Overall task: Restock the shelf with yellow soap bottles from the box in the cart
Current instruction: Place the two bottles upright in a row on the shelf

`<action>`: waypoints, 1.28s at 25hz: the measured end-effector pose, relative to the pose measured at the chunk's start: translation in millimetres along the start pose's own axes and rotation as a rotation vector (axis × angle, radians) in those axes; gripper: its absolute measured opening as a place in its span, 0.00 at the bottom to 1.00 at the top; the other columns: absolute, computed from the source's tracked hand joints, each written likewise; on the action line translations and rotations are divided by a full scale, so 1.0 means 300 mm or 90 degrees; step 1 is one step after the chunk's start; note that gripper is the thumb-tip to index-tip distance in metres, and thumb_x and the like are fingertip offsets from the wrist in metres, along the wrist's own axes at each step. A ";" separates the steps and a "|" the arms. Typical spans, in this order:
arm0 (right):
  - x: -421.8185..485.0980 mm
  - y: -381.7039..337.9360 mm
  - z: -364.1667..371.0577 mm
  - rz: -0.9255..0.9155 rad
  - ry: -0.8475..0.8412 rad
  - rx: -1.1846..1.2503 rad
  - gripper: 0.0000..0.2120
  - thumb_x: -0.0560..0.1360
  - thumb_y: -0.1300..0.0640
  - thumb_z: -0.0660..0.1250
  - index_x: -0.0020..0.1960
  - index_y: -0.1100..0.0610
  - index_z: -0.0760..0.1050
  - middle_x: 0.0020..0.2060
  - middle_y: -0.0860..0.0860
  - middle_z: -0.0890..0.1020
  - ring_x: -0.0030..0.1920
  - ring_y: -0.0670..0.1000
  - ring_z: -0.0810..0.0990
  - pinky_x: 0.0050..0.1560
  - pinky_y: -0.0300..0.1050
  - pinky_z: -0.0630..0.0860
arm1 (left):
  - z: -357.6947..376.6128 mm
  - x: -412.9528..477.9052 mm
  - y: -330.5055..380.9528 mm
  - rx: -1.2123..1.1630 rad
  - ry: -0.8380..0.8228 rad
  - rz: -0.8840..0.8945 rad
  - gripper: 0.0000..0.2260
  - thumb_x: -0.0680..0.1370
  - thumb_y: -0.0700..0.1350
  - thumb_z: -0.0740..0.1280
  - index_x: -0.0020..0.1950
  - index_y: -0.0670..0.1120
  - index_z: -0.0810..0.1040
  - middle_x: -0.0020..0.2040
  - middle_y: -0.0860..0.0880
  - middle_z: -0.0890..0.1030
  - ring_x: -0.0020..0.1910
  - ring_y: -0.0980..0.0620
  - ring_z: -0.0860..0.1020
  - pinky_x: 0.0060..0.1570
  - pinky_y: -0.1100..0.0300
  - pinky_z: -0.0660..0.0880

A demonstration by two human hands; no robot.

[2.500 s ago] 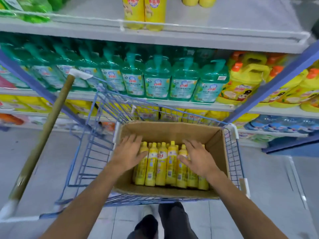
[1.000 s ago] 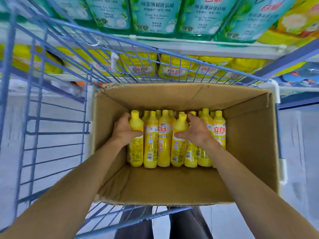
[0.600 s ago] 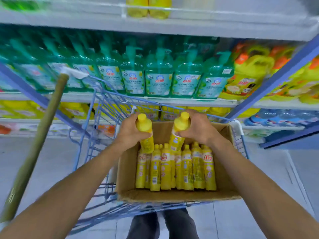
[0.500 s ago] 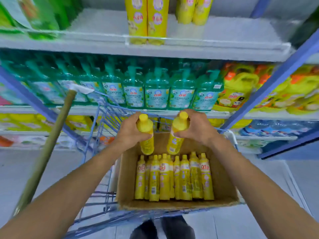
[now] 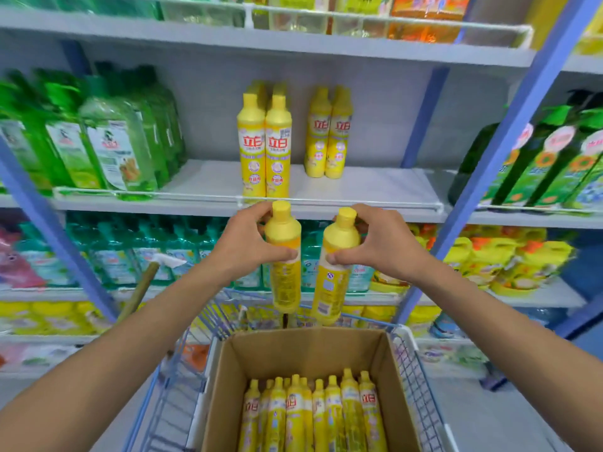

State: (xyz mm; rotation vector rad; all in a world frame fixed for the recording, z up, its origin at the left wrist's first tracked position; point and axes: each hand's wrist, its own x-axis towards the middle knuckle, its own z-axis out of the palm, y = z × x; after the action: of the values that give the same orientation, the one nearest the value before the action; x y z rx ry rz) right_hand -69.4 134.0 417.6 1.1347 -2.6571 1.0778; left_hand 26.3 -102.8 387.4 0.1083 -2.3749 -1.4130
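**Two bottles in hand, just below the target shelf**

Your left hand (image 5: 248,246) grips one yellow soap bottle (image 5: 283,272) at the shoulder. The thumb lies across the near face and the fingers curl round behind the neck. Your right hand (image 5: 378,243) holds a second yellow soap bottle (image 5: 334,275) the same way.

Both bottles are cap up. The left one hangs close to vertical, and the right one tilts, its cap leaning right and its base swinging left. They are side by side, close but apart, in front of the front rail of the shelf (image 5: 359,187) with their caps at rail height, above the far edge of the cardboard box (image 5: 310,347).

The box sits open in the blue wire cart (image 5: 421,386), near you. The boxed bottles (image 5: 313,415) are packed in a tight row in its near part, caps pointing far.

On the shelf, the front pair (image 5: 264,148) of yellow bottles stands upright at the rail, left of centre, with more caps showing behind it. The back pair (image 5: 328,135) stands just to its right and farther in.

Other items noted:
- Green bottles (image 5: 107,145) fill the left end of the same shelf.
- Teal pump bottles (image 5: 130,256) line the shelf below, behind your forearms.
- Dark green bottles (image 5: 538,158) stand in the bay to the right.
- A wooden pole (image 5: 137,295) leans to the left of the cart.
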 end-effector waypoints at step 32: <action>0.850 0.368 -0.173 -0.002 0.135 0.148 0.28 0.60 0.47 0.83 0.57 0.51 0.81 0.47 0.47 0.87 0.47 0.49 0.86 0.54 0.56 0.82 | 0.176 0.885 0.116 -0.018 0.195 -0.040 0.29 0.55 0.45 0.82 0.56 0.48 0.80 0.49 0.50 0.85 0.49 0.49 0.84 0.53 0.46 0.81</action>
State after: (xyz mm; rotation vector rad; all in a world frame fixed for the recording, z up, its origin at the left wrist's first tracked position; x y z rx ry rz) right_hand -338.0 63.5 471.0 0.9913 -2.4165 1.4487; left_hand -234.2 -108.6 468.2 0.3680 -2.1154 -1.3489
